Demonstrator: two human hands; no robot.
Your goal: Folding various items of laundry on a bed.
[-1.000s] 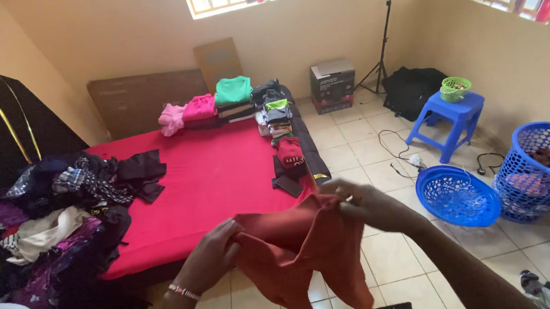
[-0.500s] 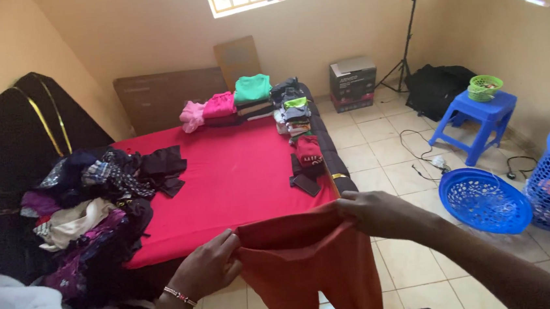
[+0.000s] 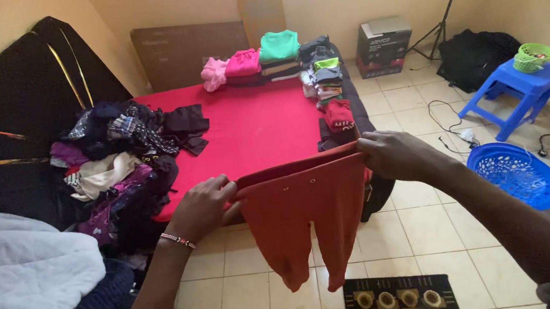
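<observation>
1. Left hand (image 3: 202, 207) pinches one end of the waistband of a small rust-red pair of baby trousers (image 3: 306, 217); right hand (image 3: 398, 156) grips the other end. Both are closed on the cloth.
2. Trousers hang stretched flat in the air between the hands, over the front edge of the red mattress (image 3: 253, 127), legs dangling toward the tiled floor (image 3: 419, 241).
3. Step, as judged: garment spread and squared before folding. A fold would call for bringing the two legs together while keeping the waistband taut.
4. Material: soft, matte knit; small metal snaps dot the waist area.
5. Surroundings: loose heap of unsorted clothes (image 3: 118, 160) at the mattress's left edge; folded stacks (image 3: 267, 57) along its far edge; blue perforated plastic basin (image 3: 515, 175) on the floor to the right.
</observation>
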